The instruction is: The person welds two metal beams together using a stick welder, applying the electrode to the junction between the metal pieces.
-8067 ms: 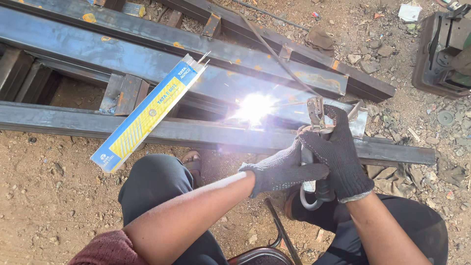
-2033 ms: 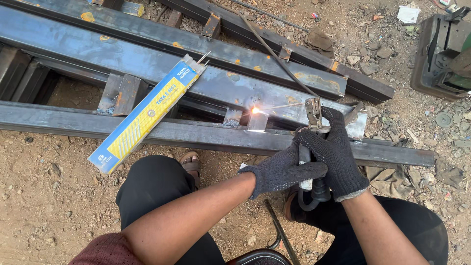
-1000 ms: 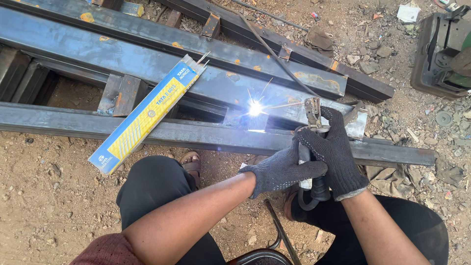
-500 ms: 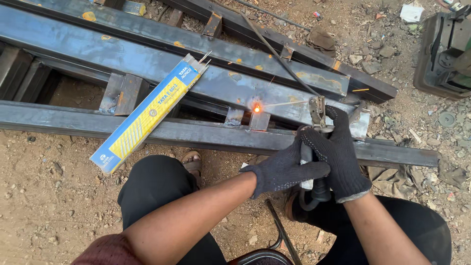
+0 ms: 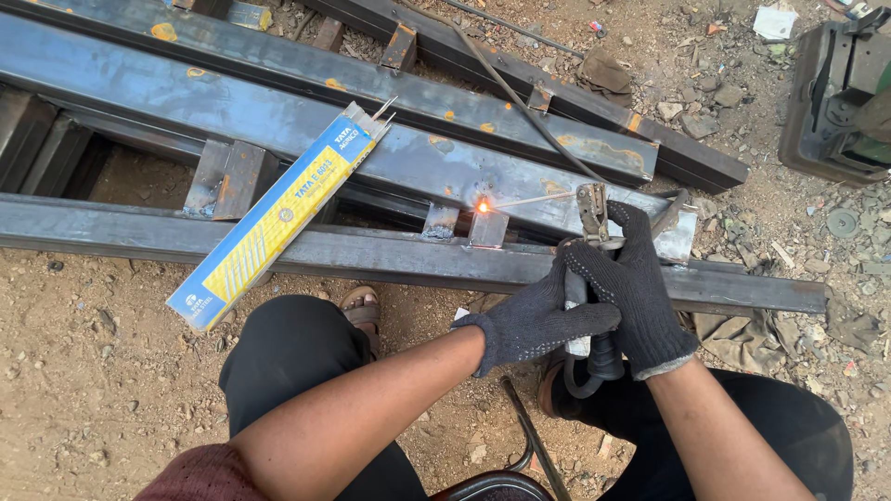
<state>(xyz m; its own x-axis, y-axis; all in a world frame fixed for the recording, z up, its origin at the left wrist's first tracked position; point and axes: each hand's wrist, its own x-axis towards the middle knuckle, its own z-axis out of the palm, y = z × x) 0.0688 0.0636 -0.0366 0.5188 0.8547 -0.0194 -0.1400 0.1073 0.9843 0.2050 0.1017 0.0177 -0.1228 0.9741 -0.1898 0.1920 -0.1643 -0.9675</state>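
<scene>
Gloved hands' grip (image 5: pixel 594 301) still clenched on electrode holder (image 5: pixel 591 209); arc (image 5: pixel 483 207) dimmer than before.

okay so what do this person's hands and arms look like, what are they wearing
Both the left hand and the right hand wear dark knitted gloves flecked with small pale dots. The right glove has a lighter grey band at the cuff. Both forearms are bare, and a reddish-brown knitted sleeve is pushed up high on the left arm.
</scene>
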